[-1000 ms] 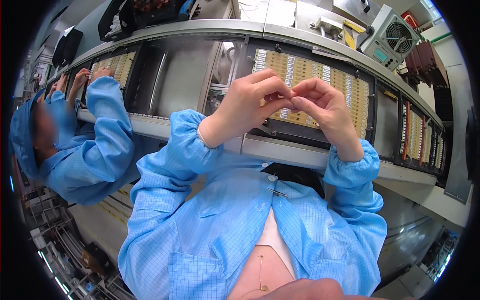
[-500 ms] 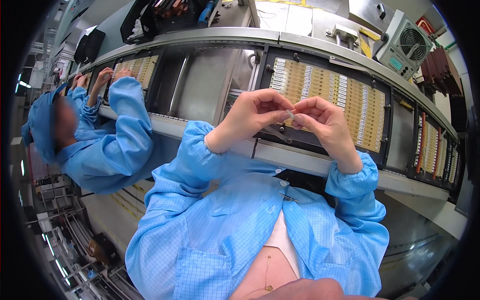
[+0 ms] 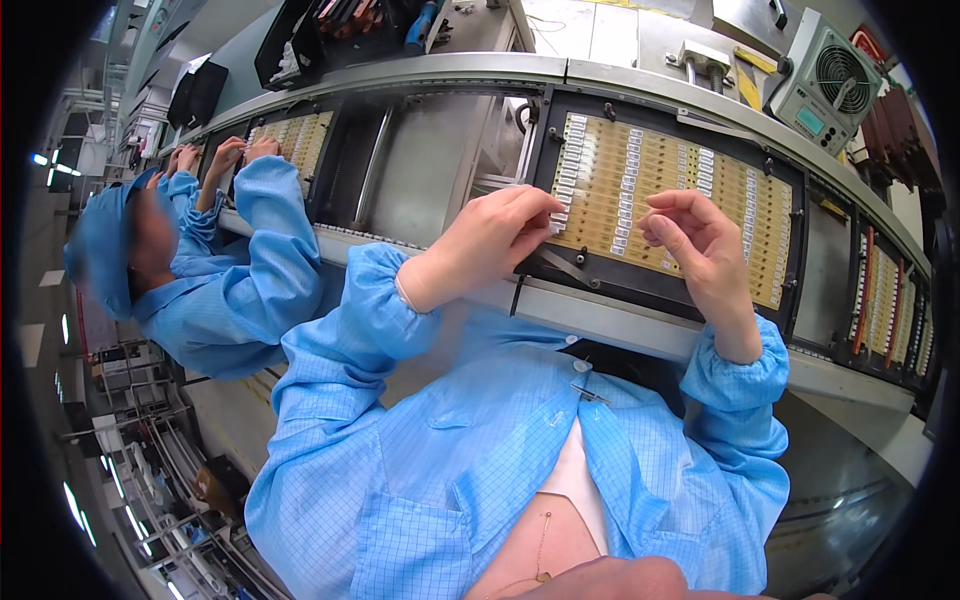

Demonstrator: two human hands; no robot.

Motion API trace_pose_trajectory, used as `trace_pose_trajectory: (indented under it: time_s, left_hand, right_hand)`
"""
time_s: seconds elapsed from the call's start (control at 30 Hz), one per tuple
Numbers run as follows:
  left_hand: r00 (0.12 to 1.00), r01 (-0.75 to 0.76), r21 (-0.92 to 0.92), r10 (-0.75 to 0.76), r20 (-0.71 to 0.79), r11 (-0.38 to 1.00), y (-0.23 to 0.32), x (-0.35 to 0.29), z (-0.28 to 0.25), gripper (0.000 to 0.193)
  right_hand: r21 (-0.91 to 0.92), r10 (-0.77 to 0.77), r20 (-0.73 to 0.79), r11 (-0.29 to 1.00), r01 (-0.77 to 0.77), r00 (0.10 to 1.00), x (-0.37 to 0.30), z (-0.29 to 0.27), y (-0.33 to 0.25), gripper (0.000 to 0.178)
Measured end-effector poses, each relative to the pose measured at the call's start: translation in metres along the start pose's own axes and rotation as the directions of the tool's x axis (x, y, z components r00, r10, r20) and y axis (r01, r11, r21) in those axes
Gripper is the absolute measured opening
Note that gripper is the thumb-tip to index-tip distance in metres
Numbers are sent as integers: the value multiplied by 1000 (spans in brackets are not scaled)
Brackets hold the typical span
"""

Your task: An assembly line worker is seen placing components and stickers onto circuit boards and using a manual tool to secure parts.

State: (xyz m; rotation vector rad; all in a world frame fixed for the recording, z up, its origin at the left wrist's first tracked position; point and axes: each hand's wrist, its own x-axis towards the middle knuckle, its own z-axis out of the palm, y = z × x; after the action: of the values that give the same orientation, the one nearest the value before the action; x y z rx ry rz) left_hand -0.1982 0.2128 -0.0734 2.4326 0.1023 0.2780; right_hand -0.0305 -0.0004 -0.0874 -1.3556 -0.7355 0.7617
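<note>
A yellow-brown circuit board panel (image 3: 665, 190) with rows of small white components (image 3: 629, 190) lies in a black frame in front of me. My left hand (image 3: 492, 238) is at the panel's near left corner. Its thumb and fingers pinch a small white component (image 3: 557, 222) at the lower end of the left row. Whether that component touches the board, I cannot tell. My right hand (image 3: 698, 242) hovers over the panel's middle, curled, with thumb and fingertips drawn together. Anything between those fingertips is too small to make out.
The black frame (image 3: 545, 160) sits between metal conveyor rails (image 3: 430, 70). To the left, a co-worker in a blue smock (image 3: 235, 270) handles another panel (image 3: 300, 140). A fan unit (image 3: 825, 85) stands at the back right. Another board panel (image 3: 880, 290) lies on the right.
My hands, which met at the fingertips over the panel's near left part, have parted. The left has moved slightly left to the panel's corner, the right rightward over the board.
</note>
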Motion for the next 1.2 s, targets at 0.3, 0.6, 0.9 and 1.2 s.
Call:
trace_pose_trajectory:
  time_s: [0.3,0.6,0.9,1.2]
  left_hand:
    - [988,-152,223,143,54,963,-22,-6,-24,7]
    - [972,-233,406,205,112,884,-31,-13,-37,9]
    - [928,-369,520,337,158,771,-36,-20,-18,14]
    - [944,-266,407,322,-74,874,-30,-35,-25,28]
  right_hand:
    - [-36,-4,6,999,5,1000,14,25,1,25]
    - [-67,-23,-1,997,23,1000,23,57,3,21]
    - [-211,-35,-49,977,24,998,7,40,12,13]
    - [-499,-161,-8,856,136,987,-4,20,0,11]
